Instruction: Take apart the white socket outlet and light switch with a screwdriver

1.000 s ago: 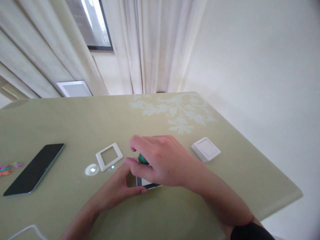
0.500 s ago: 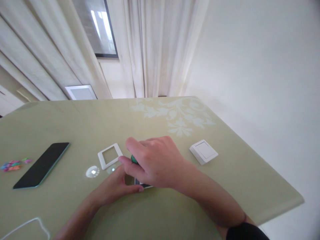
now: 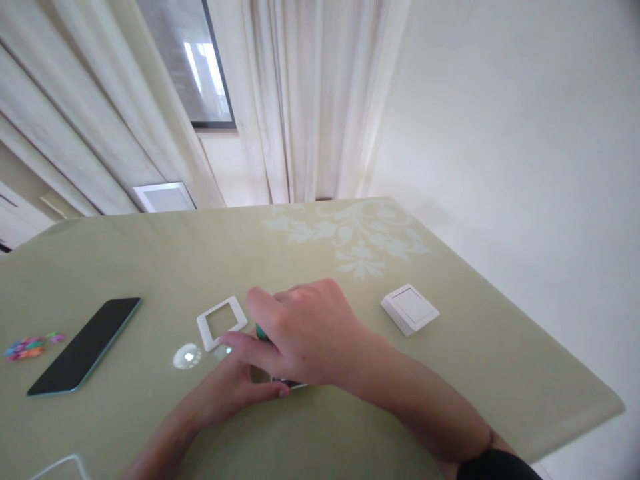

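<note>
Compared with the earlier frame, the right hand's thumb reaches farther left, covering more of the green rounded handle. Should the left hand brace too lightly, the small flat white-rimmed piece with a dark inner edge could skid sideways. Left hand, half open, appears to grasp that piece on the pale-green bench, fingertips hidden; right hand curls closed around the handle, its working end unseen.
</note>
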Demonstrator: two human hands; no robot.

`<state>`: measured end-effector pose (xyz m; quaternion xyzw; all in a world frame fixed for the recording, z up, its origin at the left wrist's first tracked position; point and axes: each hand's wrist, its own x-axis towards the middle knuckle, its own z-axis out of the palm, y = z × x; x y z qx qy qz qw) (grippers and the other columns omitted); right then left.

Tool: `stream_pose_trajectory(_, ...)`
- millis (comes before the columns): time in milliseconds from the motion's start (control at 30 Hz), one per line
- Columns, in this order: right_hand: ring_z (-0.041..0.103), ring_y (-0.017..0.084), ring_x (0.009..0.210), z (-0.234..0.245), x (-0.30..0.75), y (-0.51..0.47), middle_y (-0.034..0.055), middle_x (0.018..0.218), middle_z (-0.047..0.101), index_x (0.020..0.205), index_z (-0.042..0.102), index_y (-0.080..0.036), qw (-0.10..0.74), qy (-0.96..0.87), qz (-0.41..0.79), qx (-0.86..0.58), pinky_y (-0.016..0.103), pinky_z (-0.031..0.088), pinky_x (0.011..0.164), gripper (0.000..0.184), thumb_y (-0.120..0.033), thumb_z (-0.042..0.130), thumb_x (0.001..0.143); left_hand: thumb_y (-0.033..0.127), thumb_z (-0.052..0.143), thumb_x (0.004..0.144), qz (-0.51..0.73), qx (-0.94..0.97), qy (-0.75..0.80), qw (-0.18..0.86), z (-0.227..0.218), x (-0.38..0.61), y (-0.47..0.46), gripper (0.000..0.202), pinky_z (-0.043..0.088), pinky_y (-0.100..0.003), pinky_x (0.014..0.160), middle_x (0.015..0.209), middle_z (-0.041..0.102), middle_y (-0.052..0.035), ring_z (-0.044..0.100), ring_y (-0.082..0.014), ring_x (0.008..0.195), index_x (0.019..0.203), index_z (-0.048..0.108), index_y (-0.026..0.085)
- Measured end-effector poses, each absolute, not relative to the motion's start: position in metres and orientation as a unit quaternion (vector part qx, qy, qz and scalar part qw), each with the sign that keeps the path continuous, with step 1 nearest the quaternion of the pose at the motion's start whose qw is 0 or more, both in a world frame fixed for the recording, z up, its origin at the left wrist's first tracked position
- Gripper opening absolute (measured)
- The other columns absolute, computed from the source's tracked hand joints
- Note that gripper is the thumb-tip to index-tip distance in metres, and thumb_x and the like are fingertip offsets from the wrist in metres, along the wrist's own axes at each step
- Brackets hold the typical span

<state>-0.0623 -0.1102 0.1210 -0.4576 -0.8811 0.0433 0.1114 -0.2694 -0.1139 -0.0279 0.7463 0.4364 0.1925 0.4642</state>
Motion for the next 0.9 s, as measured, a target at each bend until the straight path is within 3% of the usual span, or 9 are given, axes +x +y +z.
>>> stream_pose_trajectory(100, 0.077, 0.025, 0.070, 0.120, -0.062, -0.108, 0.0061, 0.081, 0.083, 0.105, 0.070, -0.024, 0.112, -0.873, 0.014, -0.475, 0.035, 0.017, 0.056, 0.053, -0.073, 0.050, 0.111, 0.045, 0.089, 0.085, 0.187, 0.739, 0.447, 0.468, -0.025, -0.269, -0.114, 0.027, 0.063, -0.053, 0.111, 0.110, 0.088, -0.0009, 0.079, -0.0381, 0.123, 0.106, 0.084, 0.029)
stream_pose_trajectory(200, 0.076, 0.024, 0.069, 0.118, -0.062, -0.107, 0.0054, 0.081, 0.083, 0.102, 0.069, -0.024, 0.127, -0.878, 0.017, -0.460, 0.035, 0.015, 0.056, 0.053, -0.073, 0.052, 0.110, 0.046, 0.087, 0.087, 0.192, 0.744, 0.427, 0.476, -0.023, -0.267, -0.113, 0.027, 0.061, -0.054, 0.113, 0.110, 0.087, -0.0004, 0.074, -0.0396, 0.133, 0.105, 0.083, 0.027)
stream_pose_trajectory(467, 0.075, 0.021, 0.069, 0.112, -0.068, -0.107, 0.0040, 0.082, 0.082, 0.102, 0.067, -0.023, 0.133, -0.894, 0.035, -0.427, 0.034, 0.015, 0.056, 0.050, -0.071, 0.052, 0.110, 0.043, 0.085, 0.088, 0.206, 0.716, 0.424, 0.515, -0.025, -0.267, -0.116, 0.031, 0.067, -0.039, 0.097, 0.118, 0.085, 0.0012, 0.081, -0.0319, 0.115, 0.113, 0.078, 0.027)
stream_pose_trajectory(633, 0.074, 0.021, 0.068, 0.111, -0.068, -0.105, 0.0027, 0.081, 0.082, 0.100, 0.066, -0.024, 0.143, -0.893, 0.031, -0.426, 0.034, 0.014, 0.056, 0.048, -0.070, 0.056, 0.109, 0.045, 0.084, 0.090, 0.193, 0.722, 0.422, 0.513, -0.027, -0.267, -0.115, 0.031, 0.066, -0.042, 0.100, 0.113, 0.084, 0.0019, 0.081, -0.0326, 0.118, 0.114, 0.078, 0.028)
stream_pose_trajectory(800, 0.073, 0.019, 0.065, 0.106, -0.067, -0.104, 0.0013, 0.078, 0.080, 0.097, 0.064, -0.024, 0.171, -0.890, 0.021, -0.422, 0.034, 0.013, 0.056, 0.048, -0.069, 0.054, 0.110, 0.044, 0.086, 0.088, 0.207, 0.718, 0.422, 0.514, -0.026, -0.266, -0.114, 0.049, 0.067, -0.046, 0.102, 0.124, 0.083, -0.0003, 0.082, -0.0356, 0.115, 0.133, 0.075, 0.030)
stream_pose_trajectory(900, 0.071, 0.018, 0.063, 0.104, -0.066, -0.103, 0.0001, 0.075, 0.079, 0.094, 0.063, -0.024, 0.182, -0.885, 0.016, -0.428, 0.034, 0.012, 0.056, 0.047, -0.067, 0.053, 0.110, 0.046, 0.087, 0.088, 0.200, 0.722, 0.424, 0.509, -0.028, -0.268, -0.114, 0.051, 0.068, -0.048, 0.101, 0.121, 0.085, 0.0001, 0.083, -0.0370, 0.113, 0.134, 0.075, 0.031)
